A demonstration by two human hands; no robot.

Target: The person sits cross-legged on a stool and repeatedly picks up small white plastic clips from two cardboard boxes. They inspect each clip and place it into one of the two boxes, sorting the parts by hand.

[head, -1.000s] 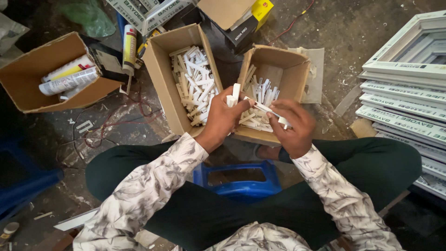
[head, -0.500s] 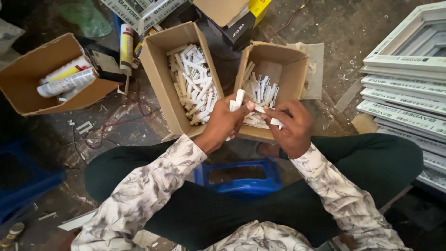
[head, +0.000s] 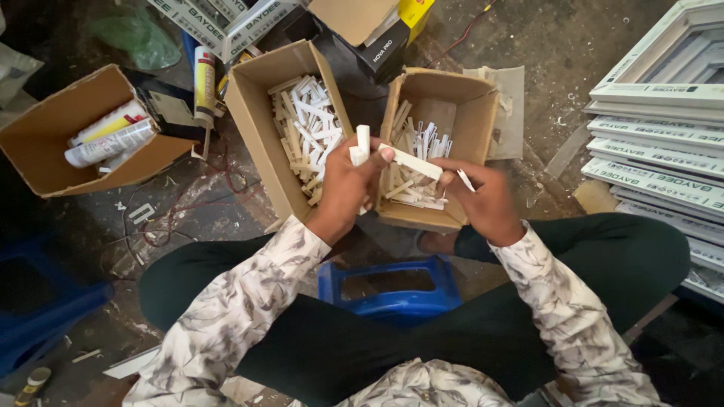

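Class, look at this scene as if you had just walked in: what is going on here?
A person sits low on a blue stool, working over two open cardboard boxes of small white plastic strips. The left hand grips a few short white pieces upright, while the right hand holds a longer white strip that spans across to the left thumb, above the right box. The left box is fuller.

Three open brown cardboard boxes stand on the floor: one at far left [head: 45,151] holding white sealant tubes with yellow and red labels [head: 109,139], one in the middle [head: 253,105] full of white strips, one right of it [head: 475,98] partly filled. Behind them sits a black carton with a yellow corner [head: 388,41].
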